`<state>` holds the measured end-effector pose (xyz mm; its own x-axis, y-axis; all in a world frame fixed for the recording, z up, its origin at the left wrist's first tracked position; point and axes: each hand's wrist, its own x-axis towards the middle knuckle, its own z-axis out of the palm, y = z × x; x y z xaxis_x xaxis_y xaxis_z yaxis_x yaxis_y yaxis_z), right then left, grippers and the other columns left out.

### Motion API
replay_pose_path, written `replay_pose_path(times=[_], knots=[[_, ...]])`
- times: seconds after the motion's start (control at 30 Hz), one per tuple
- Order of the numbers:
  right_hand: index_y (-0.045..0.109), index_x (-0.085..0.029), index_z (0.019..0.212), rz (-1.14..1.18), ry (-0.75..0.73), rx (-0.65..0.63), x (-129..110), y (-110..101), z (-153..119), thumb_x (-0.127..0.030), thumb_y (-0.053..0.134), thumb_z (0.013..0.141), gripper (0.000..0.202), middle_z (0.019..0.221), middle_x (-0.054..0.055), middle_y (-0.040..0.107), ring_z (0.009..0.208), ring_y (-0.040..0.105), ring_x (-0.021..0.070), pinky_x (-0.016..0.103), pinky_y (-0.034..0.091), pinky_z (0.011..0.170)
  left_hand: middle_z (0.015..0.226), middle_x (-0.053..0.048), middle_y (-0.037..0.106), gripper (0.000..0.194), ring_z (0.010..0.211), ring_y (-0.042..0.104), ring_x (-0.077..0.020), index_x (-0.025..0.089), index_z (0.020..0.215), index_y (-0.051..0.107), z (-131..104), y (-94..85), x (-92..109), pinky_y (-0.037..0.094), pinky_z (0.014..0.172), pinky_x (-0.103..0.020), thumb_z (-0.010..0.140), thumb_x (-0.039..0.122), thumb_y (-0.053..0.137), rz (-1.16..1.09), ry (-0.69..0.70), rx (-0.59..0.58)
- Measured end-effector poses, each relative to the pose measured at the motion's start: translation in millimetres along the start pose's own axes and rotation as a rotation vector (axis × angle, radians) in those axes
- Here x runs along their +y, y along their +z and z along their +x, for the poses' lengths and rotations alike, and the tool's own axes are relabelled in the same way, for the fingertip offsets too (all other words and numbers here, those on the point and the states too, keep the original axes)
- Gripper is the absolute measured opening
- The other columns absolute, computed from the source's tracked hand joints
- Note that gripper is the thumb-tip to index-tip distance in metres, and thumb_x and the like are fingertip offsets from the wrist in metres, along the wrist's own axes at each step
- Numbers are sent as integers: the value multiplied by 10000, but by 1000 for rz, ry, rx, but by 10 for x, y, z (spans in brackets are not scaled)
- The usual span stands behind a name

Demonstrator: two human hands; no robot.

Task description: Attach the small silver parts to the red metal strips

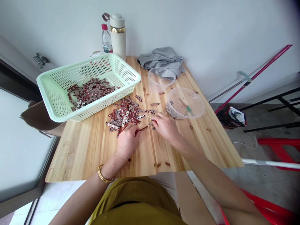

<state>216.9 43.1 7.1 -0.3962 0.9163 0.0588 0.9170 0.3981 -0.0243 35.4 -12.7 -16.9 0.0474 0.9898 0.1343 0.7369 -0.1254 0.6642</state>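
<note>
Fitting small parts looks to be the step in hand: the left hand [127, 139] pinches a dark red strip [142, 128] beside the pile of strips [125, 115], while the right hand [165, 125] grips a thin tool [152, 118], which must meet the strip squarely.

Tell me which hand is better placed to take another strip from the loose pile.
Left, probably. The left hand lies at the pile of strips, already pinching one strip. The right hand holds a small tool by the clear bowl.

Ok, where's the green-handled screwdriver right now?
Head view: the green-handled screwdriver lies inside the clear bowl with the small screws, on the table's right side, just beyond the right hand.
</note>
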Motion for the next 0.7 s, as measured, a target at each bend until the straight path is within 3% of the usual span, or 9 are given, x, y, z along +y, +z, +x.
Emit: replay_pose_path(times=[0.17, 0.3, 0.5, 0.6, 0.7], knots=[[664, -120, 979, -201, -103, -131, -87, -118, 67, -95, 408, 908, 267, 1001, 137, 645, 788, 637, 214, 302, 403, 590, 880, -36, 668, 121, 818, 628, -163, 190, 861, 704, 7, -7, -11, 490, 772, -268, 859, 145, 592, -35, 11, 6], [665, -108, 979, -183, -178, -165, -8, -140, 159, -92, 435, 892, 247, 998, 146, 652, 790, 634, 214, 296, 411, 612, 903, -44, 679, 153, 843, 634, -166, 190, 886, 720, 10, -2, -42, 502, 815, -277, 857, 127, 583, -65, 36, 15], [656, -173, 765, 248, -157, 30, 5, -77, 73, -221, 532, 888, 182, 769, 33, 635, 718, 588, 155, 266, 419, 675, 928, -53, 676, 207, 876, 632, -170, 187, 900, 728, 2, -20, -50, 505, 850, -294, 862, 101, 543, -60, 35, -3], [665, -196, 810, 493, -197, 84, -151, -1, -78, -230, 529, 898, 165, 779, 11, 618, 706, 570, 133, 245, 420, 662, 947, -53, 671, 231, 882, 630, -164, 193, 944, 728, 6, -39, -37, 506, 850, -285, 871, 99, 530, -58, 24, -31], [672, -203, 851, 542, -174, 77, -276, 89, -160, -213, 522, 900, 158, 837, 16, 614, 722, 568, 128, 240, 424, 668, 929, -45, 671, 239, 866, 631, -161, 206, 957, 732, 9, -53, -24, 506, 832, -273, 877, 107, 529, -46, 15, -42]])
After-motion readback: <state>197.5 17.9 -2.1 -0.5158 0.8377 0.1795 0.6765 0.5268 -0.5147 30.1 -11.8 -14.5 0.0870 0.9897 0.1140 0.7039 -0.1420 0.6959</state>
